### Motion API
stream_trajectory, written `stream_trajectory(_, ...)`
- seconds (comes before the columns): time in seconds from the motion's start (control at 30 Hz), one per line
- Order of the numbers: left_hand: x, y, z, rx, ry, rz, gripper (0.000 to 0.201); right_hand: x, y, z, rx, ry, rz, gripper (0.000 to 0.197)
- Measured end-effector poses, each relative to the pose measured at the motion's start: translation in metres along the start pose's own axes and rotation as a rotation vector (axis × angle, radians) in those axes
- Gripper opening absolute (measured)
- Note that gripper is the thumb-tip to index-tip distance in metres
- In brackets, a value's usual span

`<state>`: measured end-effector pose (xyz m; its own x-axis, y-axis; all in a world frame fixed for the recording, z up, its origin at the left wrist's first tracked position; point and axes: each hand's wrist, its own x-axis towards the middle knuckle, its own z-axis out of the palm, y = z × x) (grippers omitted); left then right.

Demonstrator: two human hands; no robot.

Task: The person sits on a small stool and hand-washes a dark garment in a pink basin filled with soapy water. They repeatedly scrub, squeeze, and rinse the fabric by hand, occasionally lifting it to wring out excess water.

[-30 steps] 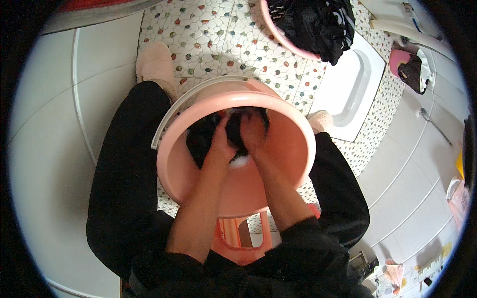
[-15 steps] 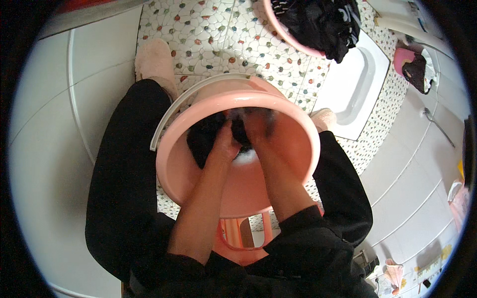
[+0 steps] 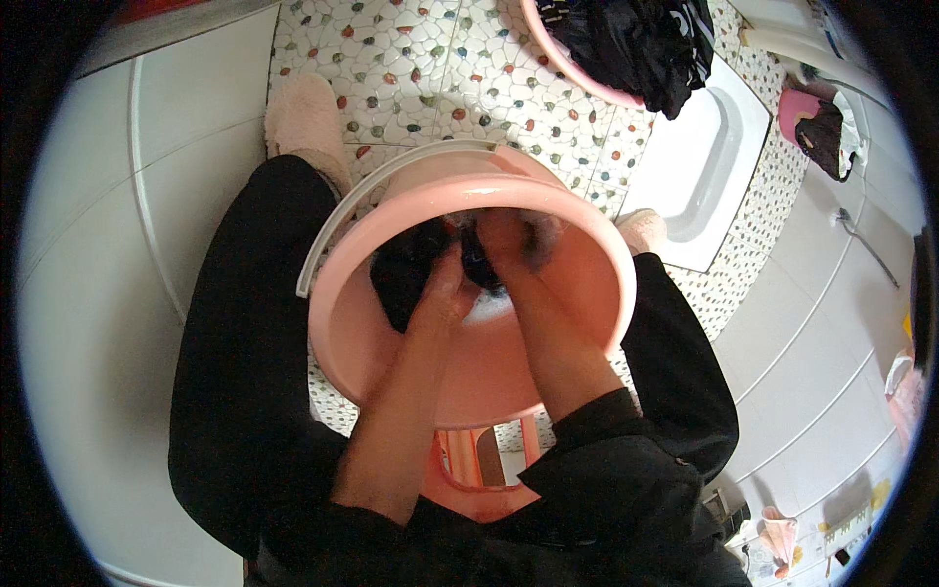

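2 bare hands reach down into a pink bucket (image 3: 479, 377) at the middle of the frame, its open mouth tipped toward the viewer. The dark cloth (image 3: 401, 274) lies inside, against the far wall of the bucket, just above the middle of the frame. The left hand (image 3: 450, 282) touches the cloth at its right part, thumb side up, and the right hand (image 3: 504, 240) is just beside it, over the cloth's upper right end. Fingers of both hands are blurred or sunk in the cloth, so I cannot tell how far either is closed or whether it has a firm hold. White foam (image 3: 491, 307) sits between the wrists.

A pale handle (image 3: 337, 225) curves around the bucket's upper left side. A reddish stool (image 3: 484, 502) shows below it, at the bottom centre. 2 black trouser legs flank the bucket, with 1 fluffy slipper (image 3: 301, 122) at the upper left and 1 right of the bucket.

At the top, right of centre, a pink basin (image 3: 577, 76) carries black clothes (image 3: 641, 49) that hang over its edge toward a white squat toilet (image 3: 699, 166). Pebble-patterned floor (image 3: 391, 73) fills the upper middle.
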<state>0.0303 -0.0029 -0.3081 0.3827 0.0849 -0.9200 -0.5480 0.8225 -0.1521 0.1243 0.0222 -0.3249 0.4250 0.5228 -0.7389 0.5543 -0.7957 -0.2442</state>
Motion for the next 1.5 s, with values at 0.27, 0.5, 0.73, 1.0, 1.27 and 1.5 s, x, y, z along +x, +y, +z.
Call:
stream_trajectory(0.27,0.018,0.031,-0.043,-0.251,-0.463,0.042,0.041,-0.1,-0.025,-0.015,0.419,0.1,-0.175,0.037)
stream_trajectory(0.5,-0.001,0.011,-0.027,-0.033,0.086,0.015,0.046,-0.039,-0.02,-0.002,0.083,0.097,0.051,0.036)
stream_trajectory(0.73,-0.019,0.016,0.025,0.335,0.17,0.251,0.036,0.016,0.052,0.026,0.18,0.253,-0.111,0.038)
stream_trajectory(1.0,-0.056,0.021,0.033,0.931,0.293,0.439,0.046,-0.087,0.042,-0.015,0.373,0.377,-0.12,0.036)
stream_trajectory(1.27,-0.101,0.005,0.034,1.182,-0.084,0.507,0.041,-0.077,0.009,-0.078,0.558,-0.313,-0.031,0.064)
stream_trajectory(1.5,-0.096,0.038,0.009,0.646,0.154,0.197,0.046,-0.1,-0.005,-0.05,0.444,-0.031,-0.044,0.055)
